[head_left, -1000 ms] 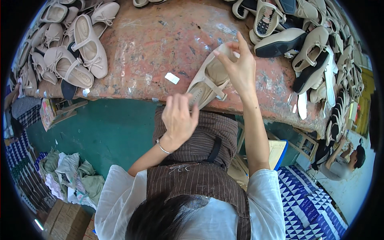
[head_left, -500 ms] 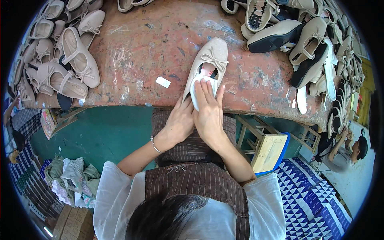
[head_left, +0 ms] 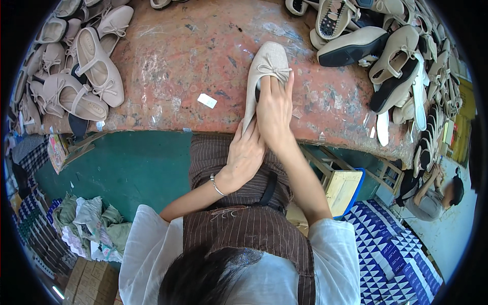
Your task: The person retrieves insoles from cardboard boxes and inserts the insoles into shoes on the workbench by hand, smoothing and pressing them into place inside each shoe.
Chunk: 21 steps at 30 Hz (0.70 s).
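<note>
A beige flat shoe (head_left: 271,57) with a small bow points toe-away on the worn table, its heel near the front edge. My right hand (head_left: 274,114) reaches into its opening, fingers stretched forward under the bow with their tips hidden; the thumb lies along the outside. At the heel, my left hand (head_left: 246,154) grips the shoe with fingers lying against its back; part of that grip is hidden. The inside of the shoe is mostly covered by my right hand, so the white insole cannot be made out.
A small white label (head_left: 207,100) lies on the table (head_left: 178,66). Beige shoes (head_left: 101,76) are heaped at left, with more shoes (head_left: 352,44) and loose white insoles (head_left: 383,128) at right. Below stand a wooden stool (head_left: 343,190) and blue-white boxes (head_left: 391,239). Another person (head_left: 432,198) sits far right.
My right hand has slid forward and deeper into the shoe, and the white insole under its fingers has gone from sight. The left hand has shifted right, staying at the heel.
</note>
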### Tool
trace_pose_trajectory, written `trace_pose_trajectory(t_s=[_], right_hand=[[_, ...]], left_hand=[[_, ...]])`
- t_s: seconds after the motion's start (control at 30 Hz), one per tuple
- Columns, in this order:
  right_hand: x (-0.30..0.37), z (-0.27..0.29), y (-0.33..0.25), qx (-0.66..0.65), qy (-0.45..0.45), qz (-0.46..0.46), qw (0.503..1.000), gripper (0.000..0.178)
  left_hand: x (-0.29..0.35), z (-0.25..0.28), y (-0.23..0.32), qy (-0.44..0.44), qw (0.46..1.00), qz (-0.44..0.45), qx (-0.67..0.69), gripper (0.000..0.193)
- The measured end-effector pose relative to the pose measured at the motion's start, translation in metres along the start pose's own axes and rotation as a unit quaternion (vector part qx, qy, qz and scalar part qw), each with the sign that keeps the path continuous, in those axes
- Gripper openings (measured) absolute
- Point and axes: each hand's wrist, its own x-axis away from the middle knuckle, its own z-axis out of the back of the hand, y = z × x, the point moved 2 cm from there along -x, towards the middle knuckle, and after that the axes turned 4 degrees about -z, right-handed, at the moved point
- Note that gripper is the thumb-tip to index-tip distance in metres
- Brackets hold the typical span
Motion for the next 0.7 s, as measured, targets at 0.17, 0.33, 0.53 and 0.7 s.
trace_pose_trajectory(t_s=[0.17, 0.33, 0.53, 0.7], right_hand=[[-0.002, 0.018, -0.013, 0.018, 0.033, -0.028, 0.999, 0.037], [0.012, 0.009, -0.01, 0.015, 0.014, 0.004, 1.0, 0.029], [-0.001, -0.017, 0.008, 0.069, 0.0, -0.017, 0.997, 0.048], [0.0, -0.025, 0.011, 0.13, 0.135, 0.041, 0.981, 0.032]], left_hand=[[0.002, -0.006, -0.001, -0.012, 0.999, 0.015, 0.033, 0.048], [0.005, -0.011, -0.001, -0.012, 1.0, 0.005, 0.022, 0.043], [0.004, -0.007, -0.003, 0.067, 0.996, -0.037, 0.036, 0.039], [0.0, -0.007, -0.002, 0.025, 0.999, -0.025, 0.003, 0.045]])
